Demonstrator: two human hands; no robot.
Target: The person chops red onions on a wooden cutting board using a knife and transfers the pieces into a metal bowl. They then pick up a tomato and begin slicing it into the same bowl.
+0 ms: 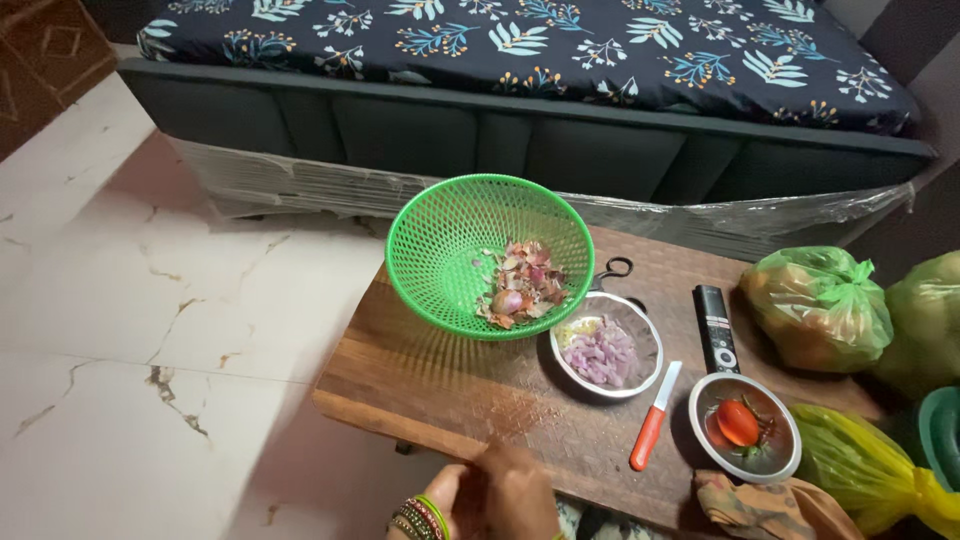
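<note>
Resting at the near edge of the wooden board (430,380), one hand (505,495) shows at the bottom of the view, a stack of coloured bangles (422,518) on its wrist; which hand it is cannot be told with certainty — by the wrist entering from the left it reads as the left hand, and the other hand is not in view. Its fingers are curled loosely against the board edge and appear to hold nothing, though the fingertips are partly hidden, so whether they grip anything cannot be told. Directly beyond the hand, tilted on the board, stands a green mesh basket (455,225) holding onion peels (522,285) and one small onion. Just to the right of the basket, touching its rim, sits a steel bowl (645,345) of chopped onion (600,352). Nearest the hand, to its right, lies an orange-handled knife (655,417), blade pointing away. Further right stand a second steel bowl (700,430) holding a tomato (738,422), and a black remote control (715,328) beyond it. Green plastic bags (820,305) lie at the far right — a yellow bag (860,470) and a patterned cloth (745,505) nearer.
</note>
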